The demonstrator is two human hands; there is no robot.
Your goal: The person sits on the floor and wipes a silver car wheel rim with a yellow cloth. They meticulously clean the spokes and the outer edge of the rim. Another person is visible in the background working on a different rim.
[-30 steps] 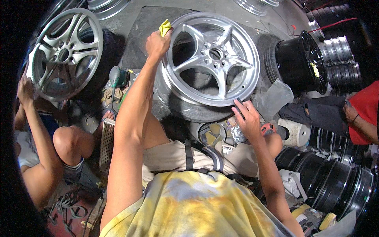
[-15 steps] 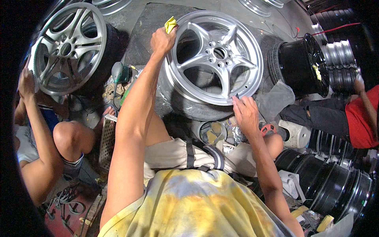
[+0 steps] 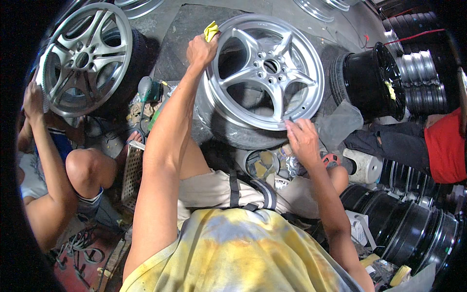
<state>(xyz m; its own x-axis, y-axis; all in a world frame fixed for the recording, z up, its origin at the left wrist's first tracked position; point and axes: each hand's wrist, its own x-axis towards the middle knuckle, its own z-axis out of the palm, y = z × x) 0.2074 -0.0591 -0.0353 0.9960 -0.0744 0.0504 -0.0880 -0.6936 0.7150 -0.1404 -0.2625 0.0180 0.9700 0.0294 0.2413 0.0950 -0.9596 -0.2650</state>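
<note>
A tyre (image 3: 248,140) sits under the silver rim (image 3: 278,95), which looks stiff and fairly heavy (its smooth finish probably slippery), so best held by opposite edges. At the rim's far left, the left hand (image 3: 201,51) is curled round a cloth (image 3: 211,31); at its near edge, the right hand (image 3: 303,138) narrowly pinches a dark piece (image 3: 291,119).

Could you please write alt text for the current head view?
A silver five-spoke wheel rim lies on a tire: the person's left hand, holding a yellow cloth, is at its upper-left edge, and the right hand, with a small dark piece, is at its lower edge. Left of it, a co-worker's hand is at another rim.
</note>
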